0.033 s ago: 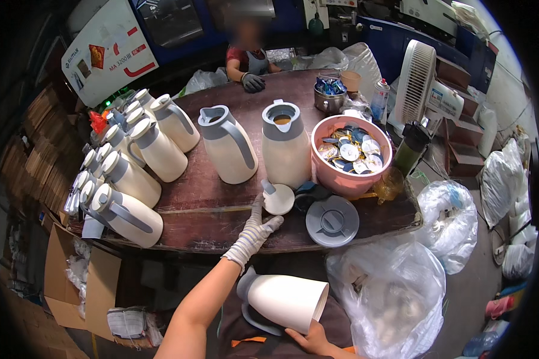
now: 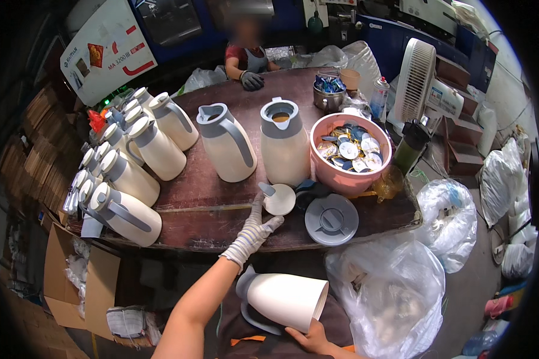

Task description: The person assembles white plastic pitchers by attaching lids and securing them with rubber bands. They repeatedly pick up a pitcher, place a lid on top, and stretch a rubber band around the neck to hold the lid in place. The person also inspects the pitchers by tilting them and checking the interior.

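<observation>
In a striped knit glove, my left hand [image 2: 251, 234] has its fingers and thumb around the edge of a small white jug lid [image 2: 279, 201] with a grey lever, at the table's front edge. Across my lap lies a white jug shell [image 2: 287, 297], its grey collar and handle to the left and its open bottom to the right. My bare right hand [image 2: 310, 340] grips the shell by that open end; some fingers are hidden. Beside the lid lies a round grey disc-shaped part [image 2: 331, 220]. Two white jugs with grey collars, a left one [image 2: 228, 146] and a right one [image 2: 284, 146], stand beyond.
Several finished-looking jugs [image 2: 125, 215] crowd the table's left side. A pink bucket [image 2: 353, 185] of round tags, a metal pot [image 2: 329, 100], a spray can [image 2: 379, 99] and a fan [image 2: 414, 81] are on the right. Plastic bags [image 2: 389, 293] hang near my right. A co-worker's gloved hand [image 2: 252, 81] rests on the far edge.
</observation>
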Demonstrator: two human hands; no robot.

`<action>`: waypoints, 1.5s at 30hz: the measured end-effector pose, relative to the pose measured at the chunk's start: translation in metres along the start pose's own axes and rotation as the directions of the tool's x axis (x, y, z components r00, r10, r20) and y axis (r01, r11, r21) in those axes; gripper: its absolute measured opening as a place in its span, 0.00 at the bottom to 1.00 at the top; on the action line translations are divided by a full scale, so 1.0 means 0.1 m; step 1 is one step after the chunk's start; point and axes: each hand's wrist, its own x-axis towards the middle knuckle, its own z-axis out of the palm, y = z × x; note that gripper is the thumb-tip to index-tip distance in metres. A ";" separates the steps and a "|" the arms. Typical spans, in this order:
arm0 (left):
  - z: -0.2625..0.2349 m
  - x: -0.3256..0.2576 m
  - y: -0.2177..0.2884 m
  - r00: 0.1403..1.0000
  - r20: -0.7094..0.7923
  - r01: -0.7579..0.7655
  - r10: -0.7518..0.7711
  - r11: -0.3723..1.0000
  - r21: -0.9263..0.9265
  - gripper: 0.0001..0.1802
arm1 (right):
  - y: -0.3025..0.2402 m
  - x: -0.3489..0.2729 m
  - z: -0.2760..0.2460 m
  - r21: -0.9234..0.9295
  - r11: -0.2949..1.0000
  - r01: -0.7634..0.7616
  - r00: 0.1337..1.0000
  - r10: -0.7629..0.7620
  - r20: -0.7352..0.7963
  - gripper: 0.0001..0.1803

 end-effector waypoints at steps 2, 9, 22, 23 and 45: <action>-0.05 -0.12 0.31 0.986 0.074 0.156 -0.151 0.985 -0.069 0.45 | 0.01 -0.06 -0.03 0.069 0.997 -0.039 0.999 0.041 -0.031 0.15; -0.74 -1.54 0.31 0.831 0.176 0.549 -0.528 0.829 -0.104 0.30 | -0.14 -0.05 -0.01 0.533 0.806 -0.257 0.943 0.329 -0.042 0.12; -0.66 -2.10 -0.10 0.721 0.262 0.685 -0.642 0.599 -0.415 0.32 | -0.38 0.16 0.02 0.309 0.870 -0.383 0.921 0.386 0.055 0.13; -0.66 -2.09 -0.19 0.683 0.282 0.716 -0.673 0.544 -0.437 0.31 | -0.38 0.11 0.05 0.310 0.857 -0.411 0.907 0.420 0.042 0.14; -1.15 -2.48 0.11 0.708 -0.347 0.478 -0.615 0.779 -0.405 0.34 | -0.16 0.78 0.03 0.181 0.966 -0.186 0.976 0.203 -0.079 0.26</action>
